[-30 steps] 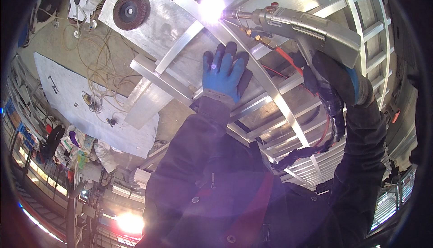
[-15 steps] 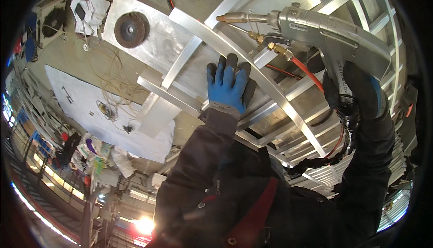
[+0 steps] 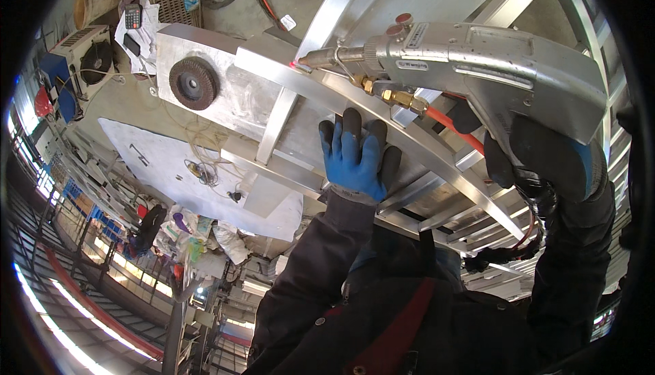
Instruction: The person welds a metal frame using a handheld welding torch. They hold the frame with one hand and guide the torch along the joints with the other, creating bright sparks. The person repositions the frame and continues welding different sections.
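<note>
My right hand (image 3: 556, 153), in a blue and black glove, is wrapped round the grip of a grey handheld welding gun (image 3: 498, 61). The gun points left, and its nozzle tip, with a small red light spot, is at a bar of the silvery metal frame (image 3: 437, 160), near where a curved bar meets it. A red hose (image 3: 456, 129) runs from brass fittings under the barrel. My left hand (image 3: 355, 160), also gloved, lies with fingers spread on the frame, fingertips by the same long bar.
A brown flap disc (image 3: 194, 83) rests on a flat metal box section (image 3: 235, 112) at left. Beyond lie a calculator (image 3: 133, 16) on white sheeting and a woven crate (image 3: 174, 0). A pale sheet (image 3: 150, 163) with loose wires lies on the floor, with clutter at lower left.
The welding gun has moved left and down relative to the frame, bringing its nozzle to the bar. A red spot now shows at the tip. My left hand keeps about the same place on the frame.
</note>
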`<control>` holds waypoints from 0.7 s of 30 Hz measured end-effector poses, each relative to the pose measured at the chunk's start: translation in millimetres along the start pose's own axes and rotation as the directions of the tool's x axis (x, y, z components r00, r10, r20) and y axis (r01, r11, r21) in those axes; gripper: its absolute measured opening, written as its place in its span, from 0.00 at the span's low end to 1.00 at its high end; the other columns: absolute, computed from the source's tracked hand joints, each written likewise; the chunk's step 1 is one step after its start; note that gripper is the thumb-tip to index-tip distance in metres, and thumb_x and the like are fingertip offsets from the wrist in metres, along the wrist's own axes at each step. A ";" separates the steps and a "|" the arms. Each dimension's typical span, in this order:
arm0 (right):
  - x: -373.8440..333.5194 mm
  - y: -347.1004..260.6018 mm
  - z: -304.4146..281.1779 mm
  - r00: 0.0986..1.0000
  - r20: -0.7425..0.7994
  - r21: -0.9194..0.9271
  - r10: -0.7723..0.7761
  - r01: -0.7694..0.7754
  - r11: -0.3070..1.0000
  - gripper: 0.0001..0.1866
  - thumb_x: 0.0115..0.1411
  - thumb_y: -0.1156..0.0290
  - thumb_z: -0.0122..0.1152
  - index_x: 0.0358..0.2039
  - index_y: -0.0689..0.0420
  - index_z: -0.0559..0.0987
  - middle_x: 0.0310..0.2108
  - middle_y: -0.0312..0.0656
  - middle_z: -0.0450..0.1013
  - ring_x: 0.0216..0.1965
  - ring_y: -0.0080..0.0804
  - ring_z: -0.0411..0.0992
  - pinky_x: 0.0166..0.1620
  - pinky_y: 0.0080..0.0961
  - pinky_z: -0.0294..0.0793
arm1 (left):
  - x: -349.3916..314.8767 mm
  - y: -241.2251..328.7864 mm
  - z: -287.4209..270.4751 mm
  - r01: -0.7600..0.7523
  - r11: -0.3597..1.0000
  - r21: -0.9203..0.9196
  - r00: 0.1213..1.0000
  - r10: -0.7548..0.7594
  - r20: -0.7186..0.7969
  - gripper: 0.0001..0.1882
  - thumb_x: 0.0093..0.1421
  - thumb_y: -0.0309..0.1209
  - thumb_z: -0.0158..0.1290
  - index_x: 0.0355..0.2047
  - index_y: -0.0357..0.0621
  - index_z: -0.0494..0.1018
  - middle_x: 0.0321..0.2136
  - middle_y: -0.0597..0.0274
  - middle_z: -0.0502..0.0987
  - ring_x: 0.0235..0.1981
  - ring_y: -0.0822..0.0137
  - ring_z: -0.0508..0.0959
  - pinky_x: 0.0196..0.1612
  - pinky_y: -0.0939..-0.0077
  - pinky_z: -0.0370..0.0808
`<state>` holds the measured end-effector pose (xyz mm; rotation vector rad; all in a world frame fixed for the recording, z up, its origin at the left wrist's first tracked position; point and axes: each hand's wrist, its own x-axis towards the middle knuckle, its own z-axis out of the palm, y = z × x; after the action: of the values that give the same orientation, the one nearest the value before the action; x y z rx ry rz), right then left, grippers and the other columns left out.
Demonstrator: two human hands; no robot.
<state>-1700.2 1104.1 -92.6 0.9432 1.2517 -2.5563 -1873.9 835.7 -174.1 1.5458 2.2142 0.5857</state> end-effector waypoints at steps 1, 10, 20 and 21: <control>-0.3 1.5 -2.1 0.997 -0.065 0.037 0.031 -0.028 0.999 0.27 0.68 0.57 0.58 0.56 0.68 0.75 0.36 0.48 0.80 0.20 0.27 0.73 0.23 0.24 0.71 | 0.2 -0.4 -0.4 -0.003 1.000 -0.001 1.000 0.003 0.004 0.25 0.60 0.40 0.59 0.54 0.39 0.74 0.59 0.27 0.69 0.59 0.33 0.71 0.66 0.32 0.60; 5.5 -2.9 -0.2 0.993 -0.104 0.004 0.056 -0.056 0.998 0.29 0.66 0.54 0.60 0.56 0.68 0.75 0.36 0.47 0.80 0.20 0.26 0.73 0.23 0.24 0.72 | -1.9 -1.4 0.2 0.007 1.000 0.001 1.000 -0.007 0.007 0.25 0.60 0.40 0.59 0.54 0.40 0.74 0.59 0.29 0.68 0.61 0.33 0.70 0.67 0.31 0.59; 10.9 -6.7 10.1 0.989 -0.134 -0.022 0.059 -0.062 0.998 0.32 0.65 0.51 0.62 0.56 0.68 0.75 0.35 0.46 0.79 0.21 0.26 0.74 0.23 0.23 0.72 | -3.1 -1.7 -0.5 0.006 1.000 0.002 1.000 -0.007 0.020 0.25 0.61 0.41 0.60 0.55 0.40 0.74 0.61 0.29 0.67 0.61 0.33 0.70 0.66 0.30 0.60; 11.7 -7.6 10.2 0.988 -0.144 -0.032 0.055 -0.061 0.998 0.32 0.65 0.50 0.62 0.56 0.68 0.75 0.35 0.46 0.79 0.21 0.26 0.74 0.23 0.23 0.72 | -3.2 -1.3 -0.3 0.005 1.000 0.009 1.000 -0.005 0.017 0.26 0.61 0.41 0.60 0.55 0.40 0.74 0.61 0.30 0.67 0.61 0.33 0.71 0.66 0.30 0.60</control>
<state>-1717.3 1102.9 -89.9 1.1565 1.2818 -2.4512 -1873.9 832.2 -174.4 1.5430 2.2106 0.5600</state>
